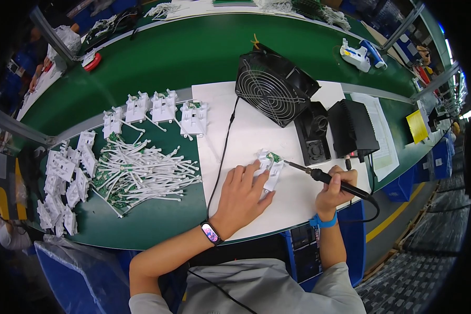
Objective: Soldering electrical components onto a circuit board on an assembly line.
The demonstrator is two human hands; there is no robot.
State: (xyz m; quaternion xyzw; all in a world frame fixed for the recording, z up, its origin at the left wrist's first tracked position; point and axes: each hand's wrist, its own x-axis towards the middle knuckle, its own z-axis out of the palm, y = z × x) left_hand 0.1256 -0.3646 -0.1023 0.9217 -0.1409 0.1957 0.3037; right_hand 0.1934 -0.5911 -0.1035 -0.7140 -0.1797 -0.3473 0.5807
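Note:
My left hand [242,196] lies over a white plastic housing [271,175] on the white sheet, gripping it between fingers and thumb. A small green circuit board [272,157] shows at the housing's far end. In my right hand [336,192] is a black soldering iron [319,175], held like a pen. Its tip points left and reaches the edge of the housing near the board; whether it touches cannot be made out. Left of the sheet lies a pile of white wire leads [146,172] with small green boards among them.
A black fan with a wire grille [269,89] stands beyond the housing. Right of it are a soldering iron stand [313,136] and a black soldering station [353,128]. More white housings [193,119] line the back, and others [63,167] are stacked at left. A black cable [225,152] crosses the sheet.

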